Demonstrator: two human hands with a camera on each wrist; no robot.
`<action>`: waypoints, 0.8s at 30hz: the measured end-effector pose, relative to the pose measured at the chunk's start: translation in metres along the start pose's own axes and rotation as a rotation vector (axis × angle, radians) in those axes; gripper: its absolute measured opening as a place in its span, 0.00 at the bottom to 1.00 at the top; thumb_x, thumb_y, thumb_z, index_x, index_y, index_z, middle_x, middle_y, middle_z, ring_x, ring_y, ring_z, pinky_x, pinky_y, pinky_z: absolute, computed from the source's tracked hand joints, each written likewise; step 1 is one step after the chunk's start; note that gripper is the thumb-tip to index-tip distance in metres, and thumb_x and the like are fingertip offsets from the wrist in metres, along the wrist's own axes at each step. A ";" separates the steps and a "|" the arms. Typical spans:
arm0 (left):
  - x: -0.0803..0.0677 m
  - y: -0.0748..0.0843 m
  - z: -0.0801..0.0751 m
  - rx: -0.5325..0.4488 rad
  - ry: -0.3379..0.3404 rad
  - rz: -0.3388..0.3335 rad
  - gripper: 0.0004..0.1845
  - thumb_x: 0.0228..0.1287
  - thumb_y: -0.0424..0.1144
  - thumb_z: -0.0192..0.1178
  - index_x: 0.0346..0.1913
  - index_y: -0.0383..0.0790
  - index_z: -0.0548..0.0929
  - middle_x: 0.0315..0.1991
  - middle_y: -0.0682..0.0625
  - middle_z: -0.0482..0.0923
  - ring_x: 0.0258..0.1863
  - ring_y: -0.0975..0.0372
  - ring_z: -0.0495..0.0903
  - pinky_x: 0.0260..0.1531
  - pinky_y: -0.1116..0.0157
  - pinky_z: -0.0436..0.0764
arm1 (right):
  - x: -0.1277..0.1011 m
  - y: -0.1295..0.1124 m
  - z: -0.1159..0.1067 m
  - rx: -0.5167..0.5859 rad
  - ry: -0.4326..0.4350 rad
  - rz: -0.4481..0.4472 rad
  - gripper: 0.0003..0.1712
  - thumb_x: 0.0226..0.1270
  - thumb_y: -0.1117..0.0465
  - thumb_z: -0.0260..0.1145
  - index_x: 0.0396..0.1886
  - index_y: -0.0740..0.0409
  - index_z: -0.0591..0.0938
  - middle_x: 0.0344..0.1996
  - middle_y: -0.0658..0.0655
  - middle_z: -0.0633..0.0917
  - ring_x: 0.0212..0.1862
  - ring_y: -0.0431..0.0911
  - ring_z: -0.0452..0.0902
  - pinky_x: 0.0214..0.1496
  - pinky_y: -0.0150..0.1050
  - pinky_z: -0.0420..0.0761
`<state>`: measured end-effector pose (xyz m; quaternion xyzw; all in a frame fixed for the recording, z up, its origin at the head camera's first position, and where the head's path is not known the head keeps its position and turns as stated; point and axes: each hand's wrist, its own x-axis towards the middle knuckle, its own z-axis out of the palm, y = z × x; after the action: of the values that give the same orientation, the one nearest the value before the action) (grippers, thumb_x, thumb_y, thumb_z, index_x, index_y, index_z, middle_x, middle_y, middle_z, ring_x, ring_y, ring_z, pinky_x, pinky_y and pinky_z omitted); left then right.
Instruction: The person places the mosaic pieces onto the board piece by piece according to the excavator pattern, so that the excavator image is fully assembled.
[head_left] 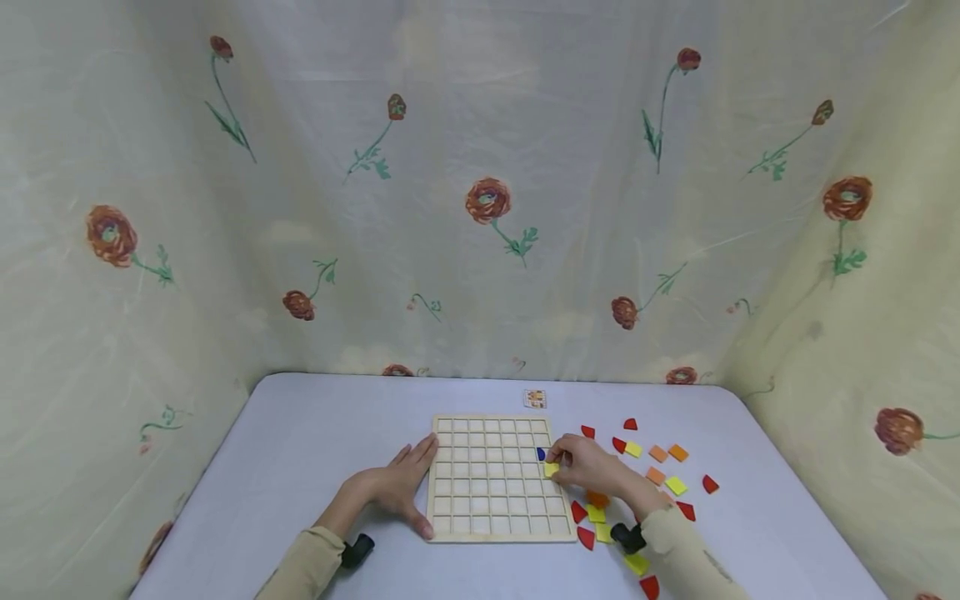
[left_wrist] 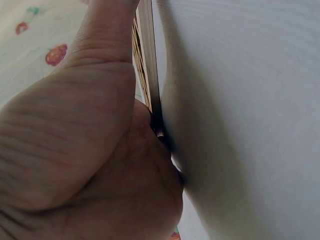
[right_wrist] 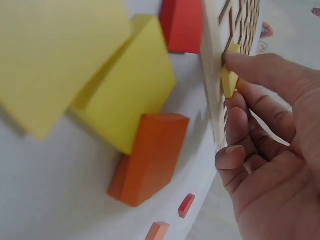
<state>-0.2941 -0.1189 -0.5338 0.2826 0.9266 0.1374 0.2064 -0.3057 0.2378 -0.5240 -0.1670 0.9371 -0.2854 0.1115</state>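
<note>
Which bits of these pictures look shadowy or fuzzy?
Left wrist: the left hand is dim, with a soft shadow on the tabletop; right wrist: the yellow piece at upper left looks fuzzy; head: brighter, the grid board clear.

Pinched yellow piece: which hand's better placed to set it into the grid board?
Right, I'd say. The right hand pinches the yellow piece at the grid board's right side. The left hand is at the board's left edge, likely better for steadying.
</note>
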 end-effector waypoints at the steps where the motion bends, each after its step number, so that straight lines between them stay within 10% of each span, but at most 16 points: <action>1: 0.000 0.001 0.000 0.004 -0.001 -0.003 0.77 0.34 0.70 0.72 0.76 0.33 0.37 0.78 0.40 0.30 0.78 0.53 0.35 0.77 0.53 0.40 | 0.001 0.000 0.000 0.001 -0.001 -0.001 0.10 0.56 0.60 0.74 0.37 0.49 0.82 0.31 0.48 0.77 0.37 0.42 0.71 0.35 0.30 0.73; 24: 0.002 -0.002 0.002 -0.026 0.007 0.002 0.78 0.32 0.70 0.73 0.76 0.31 0.38 0.78 0.39 0.31 0.78 0.52 0.35 0.77 0.52 0.41 | 0.004 -0.001 0.002 0.115 0.014 0.052 0.11 0.56 0.63 0.73 0.39 0.49 0.84 0.35 0.47 0.81 0.38 0.44 0.72 0.43 0.36 0.77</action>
<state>-0.2962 -0.1191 -0.5370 0.2806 0.9251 0.1507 0.2067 -0.3089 0.2348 -0.5257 -0.1339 0.9239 -0.3371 0.1221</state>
